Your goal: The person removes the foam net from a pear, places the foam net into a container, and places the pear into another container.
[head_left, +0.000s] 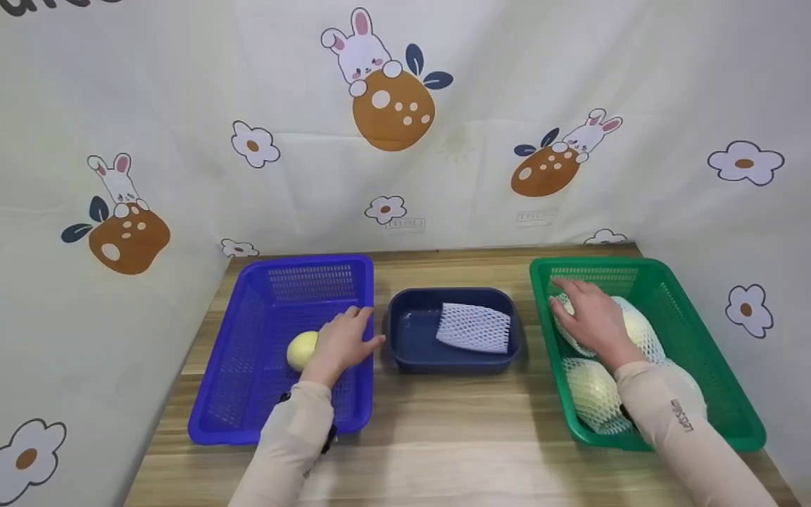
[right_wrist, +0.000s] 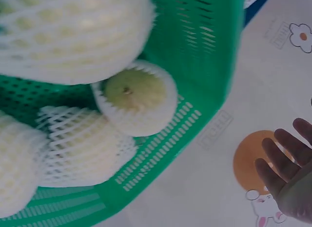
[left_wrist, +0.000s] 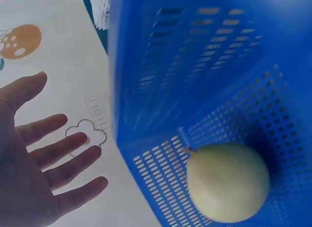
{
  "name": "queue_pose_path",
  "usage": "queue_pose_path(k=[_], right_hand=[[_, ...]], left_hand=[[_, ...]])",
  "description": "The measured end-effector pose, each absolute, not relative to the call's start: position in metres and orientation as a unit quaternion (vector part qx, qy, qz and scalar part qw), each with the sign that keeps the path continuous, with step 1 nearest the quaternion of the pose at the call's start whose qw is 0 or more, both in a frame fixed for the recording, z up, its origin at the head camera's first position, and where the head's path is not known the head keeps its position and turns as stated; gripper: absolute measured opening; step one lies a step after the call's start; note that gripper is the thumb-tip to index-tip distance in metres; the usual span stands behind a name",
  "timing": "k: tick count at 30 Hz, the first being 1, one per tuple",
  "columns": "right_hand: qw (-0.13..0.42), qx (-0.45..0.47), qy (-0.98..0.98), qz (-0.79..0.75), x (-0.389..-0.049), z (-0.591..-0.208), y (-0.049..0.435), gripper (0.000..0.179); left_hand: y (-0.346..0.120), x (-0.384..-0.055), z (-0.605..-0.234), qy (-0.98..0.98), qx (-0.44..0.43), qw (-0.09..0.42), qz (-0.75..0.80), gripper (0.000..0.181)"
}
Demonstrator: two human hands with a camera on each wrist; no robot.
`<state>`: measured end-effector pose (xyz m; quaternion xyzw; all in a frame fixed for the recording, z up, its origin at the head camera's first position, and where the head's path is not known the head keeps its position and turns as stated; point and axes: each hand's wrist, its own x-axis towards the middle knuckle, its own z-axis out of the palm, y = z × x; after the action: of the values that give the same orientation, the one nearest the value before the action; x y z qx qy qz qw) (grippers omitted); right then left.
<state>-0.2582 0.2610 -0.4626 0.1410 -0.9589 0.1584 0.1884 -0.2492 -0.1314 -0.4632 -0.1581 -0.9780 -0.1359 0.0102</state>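
Observation:
My left hand (head_left: 341, 343) hovers over the blue basket (head_left: 275, 317) with its fingers spread and nothing in them. Partly behind that hand, a bare pale yellow-green melon (head_left: 300, 351) lies on the basket floor; in the left wrist view the whole melon (left_wrist: 228, 183) shows, apart from the hand. Over the green basket (head_left: 694, 359) is my right hand (head_left: 592, 318), its fingers loosely extended and holding nothing in the right wrist view. Several melons in white foam nets fill much of this basket, including a netted melon (head_left: 592, 394) at the near left.
Between the baskets stands a dark blue tray (head_left: 412, 334). Inside it, toward the right, lies a flattened white foam net (head_left: 474, 328). The wooden table (head_left: 448, 436) is bordered at the back and sides by a printed cloth (head_left: 476, 169).

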Motion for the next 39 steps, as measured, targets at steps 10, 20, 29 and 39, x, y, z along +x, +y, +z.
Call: queue_pose_path(k=[10, 20, 29, 39], right_hand=[[0.115, 0.119, -0.977, 0.133, -0.230, -0.487, 0.289, 0.040], [-0.021, 0.120, -0.987, 0.100, -0.220, -0.487, 0.294, 0.047], [-0.116, 0.130, -0.982, 0.069, -0.215, -0.496, 0.290, 0.054], [-0.199, 0.130, -0.970, 0.054, -0.212, -0.497, 0.282, 0.070]], left_hand=[[-0.131, -0.236, -0.486, -0.977, -0.157, 0.008, -0.143, 0.054], [-0.129, -0.230, -0.490, -0.979, -0.146, 0.001, -0.141, 0.055], [-0.128, -0.230, -0.491, -0.980, -0.141, -0.003, -0.138, 0.057], [-0.127, -0.231, -0.493, -0.981, -0.136, -0.008, -0.140, 0.057]])
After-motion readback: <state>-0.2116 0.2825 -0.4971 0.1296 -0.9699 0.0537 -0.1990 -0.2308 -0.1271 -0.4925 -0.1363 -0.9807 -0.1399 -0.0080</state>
